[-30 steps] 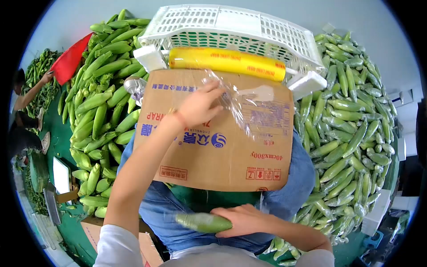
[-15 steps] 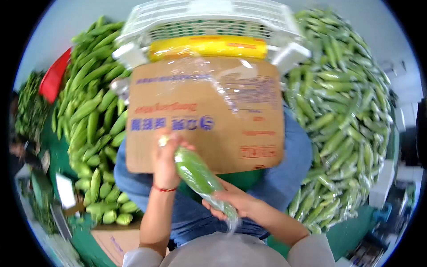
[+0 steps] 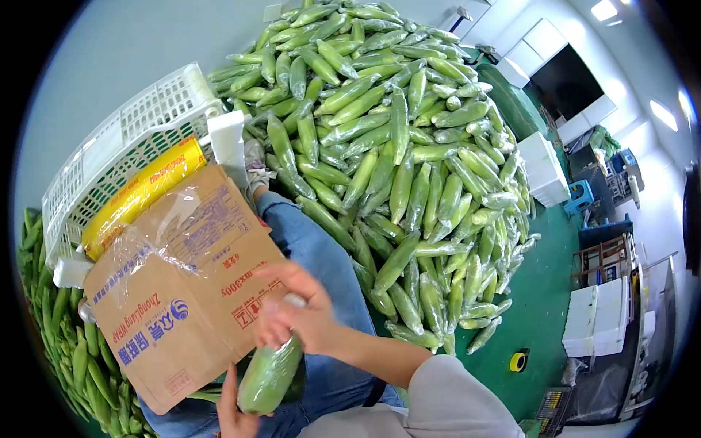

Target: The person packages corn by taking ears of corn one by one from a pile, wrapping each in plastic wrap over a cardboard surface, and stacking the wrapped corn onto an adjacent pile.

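Observation:
A green ear of corn (image 3: 269, 376) in its husk, wrapped in clear plastic film, stands tilted over my lap. At its lower end my left hand (image 3: 235, 409) grips it, thumb on the near side. My right hand (image 3: 298, 310) is closed around the upper end, where a whitish bit of film pokes out between the fingers; motion blurs these fingers somewhat. Just left of both hands lies a flat cardboard box (image 3: 182, 292) with loose clear film over its far part. Behind that is a yellow roll of wrap (image 3: 146, 193).
A large heap of film-wrapped corn (image 3: 409, 175) covers the floor at the right. Unwrapped corn (image 3: 73, 358) is piled at the left. A white plastic basket (image 3: 131, 131) stands behind the roll. Farther right are a blue stool (image 3: 580, 196) and a yellow tape roll (image 3: 519, 360).
The view has swung right toward the wrapped heap. The corn has been turned; my right hand has moved from its lower end to its upper end, my left to the lower end.

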Motion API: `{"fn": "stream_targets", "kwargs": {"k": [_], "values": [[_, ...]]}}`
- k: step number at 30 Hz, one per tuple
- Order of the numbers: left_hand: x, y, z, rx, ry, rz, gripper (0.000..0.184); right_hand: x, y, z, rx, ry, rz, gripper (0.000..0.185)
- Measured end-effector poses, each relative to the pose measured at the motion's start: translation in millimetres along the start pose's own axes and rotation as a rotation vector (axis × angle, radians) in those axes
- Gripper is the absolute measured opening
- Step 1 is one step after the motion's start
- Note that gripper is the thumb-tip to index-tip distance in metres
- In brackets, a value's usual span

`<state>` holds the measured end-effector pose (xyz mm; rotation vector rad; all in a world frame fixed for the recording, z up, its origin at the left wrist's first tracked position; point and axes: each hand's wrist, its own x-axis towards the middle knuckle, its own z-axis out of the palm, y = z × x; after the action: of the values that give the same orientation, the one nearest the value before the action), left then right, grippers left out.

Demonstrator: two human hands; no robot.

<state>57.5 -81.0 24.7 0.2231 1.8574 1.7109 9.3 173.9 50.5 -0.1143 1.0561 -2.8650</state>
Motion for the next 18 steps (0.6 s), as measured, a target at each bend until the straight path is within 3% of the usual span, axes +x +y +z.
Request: {"fn": "stream_targets", "kwargs": {"k": [1,2,3,4,6,8,10,11,12,13,14,15,16,18], "values": [[-2,5,5,0.344,-0.041,0.310,0.069,1,-6,-10,0.066,0.036,-0.138,0.054],[8,14,5,0.511,-0.085,0.264,0.072,1,-13,-17,0.131,0.076,-0.268,0.057],[34,23,13,0.542,-0.082,0.560,0.056,-1,-16,-21,0.200,0.120,-0.399,0.060],[55,36,25,0.535,-0.117,0.536,0.075,-4,-14,-14,0.267,0.259,-0.500,0.065],[106,70,71,0.688,-0.098,0.663,0.071,-23,2,-10,0.055,0.391,-0.412,0.066],[140,108,99,0.861,-0.268,0.550,0.067,-35,-5,-34,-0.291,0.574,-0.395,0.067],[146,102,106,0.886,-0.196,0.756,0.066,-45,-60,-98,-0.267,0.618,-0.382,0.040],[150,95,102,0.917,-0.153,0.851,0.065,-45,-102,-113,-0.139,0.786,-0.475,0.038],[147,81,90,0.825,-0.151,0.806,0.064,-50,-149,-157,-0.276,0.924,-0.587,0.042],[144,67,74,0.822,-0.100,0.768,0.063,-53,-219,-212,-0.496,0.923,-0.628,0.038],[136,52,58,0.823,-0.046,0.710,0.061,-67,-295,-271,-1.057,0.888,-0.637,0.038],[126,33,40,0.827,0.011,0.650,0.060,-82,-373,-321,-1.847,0.933,-0.677,0.042],[117,10,22,0.834,0.070,0.582,0.057,-95,-440,-358,-2.255,1.082,-0.812,0.050],[96,-11,-20,0.998,0.271,0.474,0.056,-57,-461,-350,-1.826,1.290,-0.822,0.051]]}}
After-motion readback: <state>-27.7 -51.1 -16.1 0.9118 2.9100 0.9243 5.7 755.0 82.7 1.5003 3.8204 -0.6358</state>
